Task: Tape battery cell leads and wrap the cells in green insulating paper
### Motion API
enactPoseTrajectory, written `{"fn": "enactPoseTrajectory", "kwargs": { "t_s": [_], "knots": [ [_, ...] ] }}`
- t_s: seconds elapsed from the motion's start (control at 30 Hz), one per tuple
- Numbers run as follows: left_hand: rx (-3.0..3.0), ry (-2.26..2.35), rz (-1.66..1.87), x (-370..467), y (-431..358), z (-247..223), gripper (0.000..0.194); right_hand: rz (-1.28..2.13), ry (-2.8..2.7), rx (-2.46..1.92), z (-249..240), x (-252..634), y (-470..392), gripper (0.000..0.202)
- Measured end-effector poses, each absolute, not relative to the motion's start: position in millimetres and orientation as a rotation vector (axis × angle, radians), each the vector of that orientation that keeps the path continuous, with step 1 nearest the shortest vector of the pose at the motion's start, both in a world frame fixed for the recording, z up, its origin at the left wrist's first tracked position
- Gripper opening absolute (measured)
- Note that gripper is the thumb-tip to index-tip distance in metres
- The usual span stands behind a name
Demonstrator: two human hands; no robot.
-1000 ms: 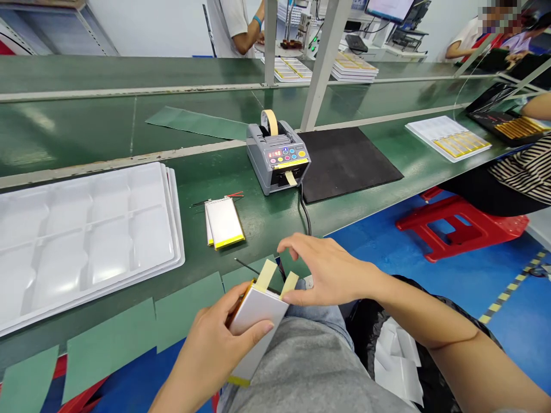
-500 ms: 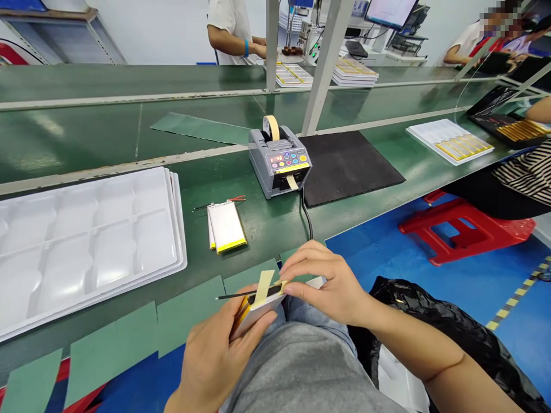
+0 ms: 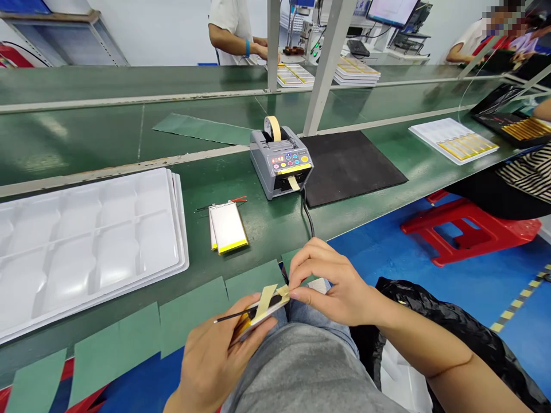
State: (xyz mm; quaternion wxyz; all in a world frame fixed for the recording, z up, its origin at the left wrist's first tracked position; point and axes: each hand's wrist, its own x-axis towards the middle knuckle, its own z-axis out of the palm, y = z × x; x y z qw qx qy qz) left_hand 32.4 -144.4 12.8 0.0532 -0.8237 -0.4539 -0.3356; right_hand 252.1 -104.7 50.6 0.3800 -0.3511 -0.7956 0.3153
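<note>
My left hand (image 3: 217, 350) is closed around a flat pouch battery (image 3: 263, 315), tilted on edge above my lap. A black wire (image 3: 232, 316) sticks out from its top edge towards the left. One strip of pale yellow tape (image 3: 266, 298) stands up from that edge. My right hand (image 3: 325, 281) pinches at the battery's far corner, where another bit of tape (image 3: 284, 291) shows at the fingertips. Two more white pouch batteries (image 3: 230, 226) with red and black wires overlap on the bench.
A grey tape dispenser (image 3: 282, 163) stands on the green bench (image 3: 206, 172), a tape end protruding. White trays (image 3: 90, 229) are stacked on the left. A black mat (image 3: 350, 166) lies right of the dispenser. Beside me are a black bag (image 3: 447, 321) and a red stool (image 3: 465, 223). Co-workers are nearby.
The standing tape strip now leans further over to the right, and the battery's top edge has tipped more into view. My right fingers have shifted slightly right at the corner.
</note>
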Motion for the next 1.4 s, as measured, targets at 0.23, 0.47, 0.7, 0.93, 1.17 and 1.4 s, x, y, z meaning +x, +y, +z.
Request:
{"fn": "enactPoseTrajectory", "kwargs": {
  "t_s": [0.23, 0.47, 0.7, 0.93, 1.17, 1.4],
  "knots": [
    [-2.513, -1.315, -1.043, 33, -143, 16, 0.031, 0.888, -2.094, -0.885, 52, 253, -109, 0.007],
    [-2.571, -1.254, -1.035, 34, -141, 16, 0.027, 1.184, -1.952, -1.008, 46, 251, -106, 0.007],
    [-2.484, -1.575, -1.121, 38, -150, 17, 0.028, 1.149, -1.765, -0.981, 40, 243, -109, 0.011],
    [-2.477, -1.671, -1.143, 39, -149, 13, 0.027, 0.867, -1.787, -0.913, 34, 237, -115, 0.009],
    [-2.630, -1.713, -1.056, 46, -145, 9, 0.025, 0.511, -1.891, -0.904, 45, 236, -110, 0.013],
    [-2.682, -1.507, -1.059, 42, -144, 4, 0.020, 0.706, -1.930, -0.977, 50, 228, -109, 0.004]
  ]
}}
